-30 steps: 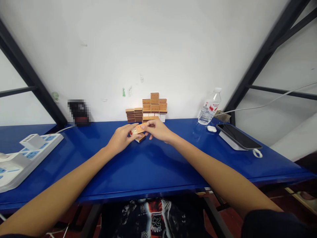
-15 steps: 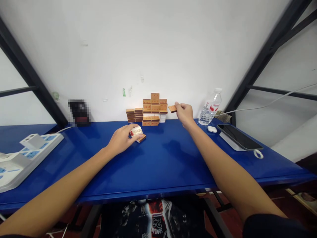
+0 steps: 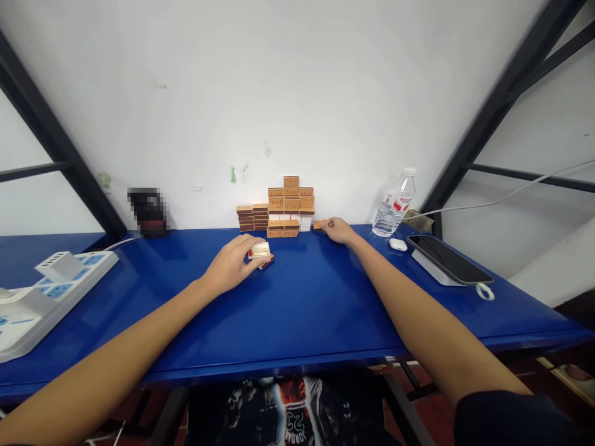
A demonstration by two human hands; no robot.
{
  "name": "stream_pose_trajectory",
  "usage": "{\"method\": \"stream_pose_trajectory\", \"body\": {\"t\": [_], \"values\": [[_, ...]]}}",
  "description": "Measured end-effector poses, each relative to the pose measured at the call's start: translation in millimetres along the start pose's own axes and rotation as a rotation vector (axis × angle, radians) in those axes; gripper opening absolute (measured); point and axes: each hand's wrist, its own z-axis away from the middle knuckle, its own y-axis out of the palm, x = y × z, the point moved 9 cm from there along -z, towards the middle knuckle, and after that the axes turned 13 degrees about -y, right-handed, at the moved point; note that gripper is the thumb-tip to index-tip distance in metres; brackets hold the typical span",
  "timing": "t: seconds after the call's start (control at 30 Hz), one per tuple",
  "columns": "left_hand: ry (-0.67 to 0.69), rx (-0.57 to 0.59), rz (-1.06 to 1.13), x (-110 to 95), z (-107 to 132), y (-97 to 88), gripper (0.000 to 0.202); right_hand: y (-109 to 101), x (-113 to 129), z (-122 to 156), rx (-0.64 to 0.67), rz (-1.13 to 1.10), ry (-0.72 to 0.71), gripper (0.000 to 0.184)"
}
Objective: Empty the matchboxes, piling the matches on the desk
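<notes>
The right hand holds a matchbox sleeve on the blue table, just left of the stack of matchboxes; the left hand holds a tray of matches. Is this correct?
No. The head view shows the right hand holding the matchbox sleeve on the blue table just right of the stack of matchboxes, not left. The left hand holds the tray of matches.

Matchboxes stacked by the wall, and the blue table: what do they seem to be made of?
Matchboxes: probably thin cardboard, matte tan, with printed faces and darker brown sides. Table: likely painted metal or laminate, smooth glossy blue; it shows a soft sheen and dim reflections beside the arms.
</notes>
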Motion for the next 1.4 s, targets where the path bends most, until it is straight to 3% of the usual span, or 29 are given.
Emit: {"method": "stream_pose_trajectory", "body": {"t": [0.17,0.57,0.73,1.03,1.23,1.4], "values": [[-0.002,-0.010,-0.013,-0.5,1.1,1.6,0.051,7.7,-6.1,-8.0,0.046,0.020,0.009,0.028],[-0.042,0.048,0.004,-1.2,4.0,8.4,0.060,4.3,-9.0,-6.4,-0.028,0.024,0.019,0.026],[-0.037,0.055,0.000,-3.3,3.8,8.1,0.049,-6.5,-11.1,-3.1,-0.123,0.169,0.065,0.029],[-0.023,0.060,0.017,-5.0,2.7,9.0,0.044,-5.6,-10.9,2.6,-0.139,0.197,0.126,0.028],[-0.033,0.059,0.026,-2.1,2.9,9.6,0.045,-6.3,6.7,8.2,-0.089,0.204,0.041,0.020],[-0.053,0.046,0.012,2.3,1.9,9.8,0.051,-27.4,51.2,18.5,-0.183,0.226,-0.145,0.014]]}}
